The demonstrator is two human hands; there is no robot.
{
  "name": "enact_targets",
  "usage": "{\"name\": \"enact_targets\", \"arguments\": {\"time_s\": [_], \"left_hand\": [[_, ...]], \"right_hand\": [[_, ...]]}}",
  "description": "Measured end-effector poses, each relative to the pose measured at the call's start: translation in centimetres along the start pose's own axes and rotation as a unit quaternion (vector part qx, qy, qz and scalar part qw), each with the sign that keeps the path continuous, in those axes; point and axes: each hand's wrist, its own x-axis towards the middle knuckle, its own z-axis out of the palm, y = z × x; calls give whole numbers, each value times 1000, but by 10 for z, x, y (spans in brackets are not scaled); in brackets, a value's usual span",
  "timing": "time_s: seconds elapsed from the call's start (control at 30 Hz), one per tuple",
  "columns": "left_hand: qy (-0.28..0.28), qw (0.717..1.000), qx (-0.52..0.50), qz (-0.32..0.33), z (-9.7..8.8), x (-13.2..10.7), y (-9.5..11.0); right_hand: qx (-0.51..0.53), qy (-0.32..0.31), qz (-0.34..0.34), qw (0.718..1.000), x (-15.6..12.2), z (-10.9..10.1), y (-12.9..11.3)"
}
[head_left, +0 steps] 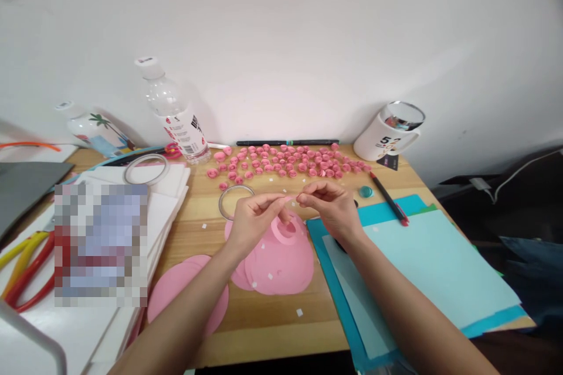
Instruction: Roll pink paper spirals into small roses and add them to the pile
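Observation:
My left hand (254, 220) and my right hand (335, 210) meet above the middle of the table, each with thumb and fingers pinched. Between their fingertips runs a thin end of a pink paper strip (291, 198), gripped from both sides. Below my left fingers a curled loop of pink paper (281, 235) hangs over a pile of pink paper circles (281, 272); whether it joins the strip is hard to see. More pink paper discs (189, 287) lie partly under my left forearm. Many small rolled pink paper coils (281, 161) are spread behind my hands.
Rolls of tape (236, 202) lie behind my left hand. On the left are a water bottle (182, 123), papers (169, 211) and scissors (33, 269). At right stand a white mug (387, 132), a black pen (389, 199) and light blue sheets (422, 281).

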Motion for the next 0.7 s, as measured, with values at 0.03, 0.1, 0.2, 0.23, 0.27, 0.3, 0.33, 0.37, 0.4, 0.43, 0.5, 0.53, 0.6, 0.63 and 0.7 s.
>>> {"name": "enact_targets", "arguments": {"time_s": [0.03, 0.1, 0.2, 0.23, 0.27, 0.3, 0.33, 0.37, 0.4, 0.43, 0.5, 0.53, 0.6, 0.63, 0.7], "left_hand": [[-2, 1000, -2, 0, 0, 0, 0], [-8, 1000, -5, 0, 0, 0, -1], [-6, 1000, -7, 1, 0, 0, -1], [-4, 1000, -7, 0, 0, 1, -1], [-3, 1000, -6, 0, -1, 1, -2], [-2, 1000, -6, -2, -1, 1, -2], [-3, 1000, -6, -3, -1, 1, -2], [-5, 1000, -6, -5, -1, 1, -2], [-6, 1000, -6, -6, -1, 1, -2], [-5, 1000, -5, -8, -1, 1, -2], [-2, 1000, -4, -14, -1, 1, -2], [-1, 1000, -3, -16, -1, 1, -2], [-2, 1000, -3, -17, -1, 1, -2], [-3, 1000, -3, -16, -2, 1, -2], [-4, 1000, -1, -14, -2, 2, -3]], "right_hand": [[3, -7, 1, 1000, 0, 0, 0], [5, -15, 3, 1000, 1, 0, 1], [4, -20, 3, 1000, 2, 0, 2], [5, -24, 5, 1000, 3, -1, 2], [8, -27, 9, 1000, 3, -1, 3], [12, -31, 15, 999, 4, -1, 3], [15, -34, 22, 999, 4, -1, 3], [16, -35, 31, 999, 4, -1, 3], [17, -33, 39, 999, 5, -1, 3], [18, -30, 47, 998, 5, -1, 3], [24, -21, 61, 998, 5, 0, 2], [29, -19, 66, 997, 4, 0, 2], [39, -22, 77, 996, 4, 0, 2], [42, -25, 83, 995, 4, 0, 3], [45, -31, 89, 995, 4, -1, 5]]}}
